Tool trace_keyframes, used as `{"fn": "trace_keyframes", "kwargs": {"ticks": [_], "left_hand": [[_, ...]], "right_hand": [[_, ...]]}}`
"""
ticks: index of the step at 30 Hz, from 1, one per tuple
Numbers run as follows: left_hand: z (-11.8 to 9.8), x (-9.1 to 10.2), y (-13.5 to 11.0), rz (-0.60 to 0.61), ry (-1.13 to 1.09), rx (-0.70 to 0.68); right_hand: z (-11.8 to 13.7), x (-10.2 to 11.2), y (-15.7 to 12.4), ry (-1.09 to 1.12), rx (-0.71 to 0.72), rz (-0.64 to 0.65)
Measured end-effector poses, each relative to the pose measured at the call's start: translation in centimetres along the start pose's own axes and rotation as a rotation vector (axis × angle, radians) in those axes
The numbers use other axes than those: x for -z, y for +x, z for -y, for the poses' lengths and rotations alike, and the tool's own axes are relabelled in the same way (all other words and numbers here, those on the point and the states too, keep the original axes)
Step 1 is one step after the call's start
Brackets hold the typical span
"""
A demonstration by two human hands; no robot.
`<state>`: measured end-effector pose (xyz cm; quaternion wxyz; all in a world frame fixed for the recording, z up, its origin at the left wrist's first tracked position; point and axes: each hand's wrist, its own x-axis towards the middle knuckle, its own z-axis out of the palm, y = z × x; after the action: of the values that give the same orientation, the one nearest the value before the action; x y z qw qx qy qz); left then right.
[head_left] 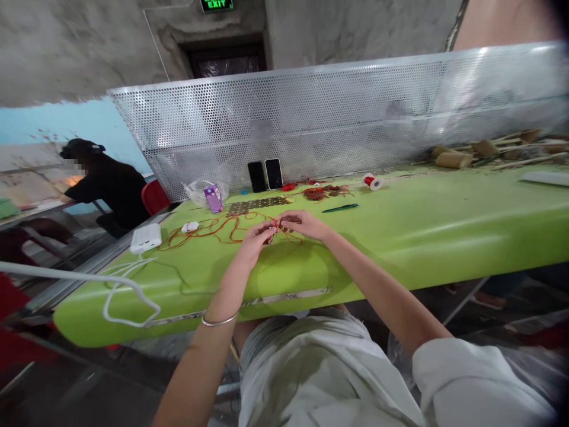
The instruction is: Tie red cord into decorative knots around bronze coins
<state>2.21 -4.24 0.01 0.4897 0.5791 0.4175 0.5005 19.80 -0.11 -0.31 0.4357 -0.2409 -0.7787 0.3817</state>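
My left hand [256,235] and my right hand [301,224] meet over the green table [422,231], fingers pinched together on a thin red-orange wire [213,228]. The wire runs in loose loops to the left across the table. A small red piece shows between my fingertips. A silver bangle sits on my left wrist.
Behind my hands lie a perforated brown strip [255,205], two phones [265,175] leaning on the metal mesh screen [311,118], a red wire spool [372,181], a green pen [340,207] and a purple packet [214,198]. A white power bank [146,238] with cable lies left. Another person [104,187] sits far left.
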Motion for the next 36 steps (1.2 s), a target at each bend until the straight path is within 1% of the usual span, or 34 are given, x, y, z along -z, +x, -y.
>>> {"fn": "trace_keyframes", "kwargs": {"ticks": [11,22,27,30,33,36], "left_hand": [[0.2,0.0,-0.1,0.054,0.115,-0.052],[0.7,0.0,0.3,0.005,0.246,-0.182],[0.5,-0.2,-0.1,-0.059,0.364,-0.298],[-0.1,-0.7,-0.8,-0.105,0.444,-0.392],[-0.7,-1.2,-1.6,-0.125,0.496,-0.476],[-1.0,-1.5,-2.1,-0.146,0.532,-0.547]], "right_hand": [[0.6,-0.1,-0.3,0.016,-0.030,0.044],[0.6,-0.1,-0.3,0.024,-0.059,0.064],[0.6,-0.1,-0.3,0.037,-0.108,0.073],[0.7,-0.2,-0.3,0.055,-0.150,0.114],[0.9,-0.3,-0.4,0.078,-0.183,0.170],[1.1,-0.3,-0.4,0.100,-0.196,0.194]]}}
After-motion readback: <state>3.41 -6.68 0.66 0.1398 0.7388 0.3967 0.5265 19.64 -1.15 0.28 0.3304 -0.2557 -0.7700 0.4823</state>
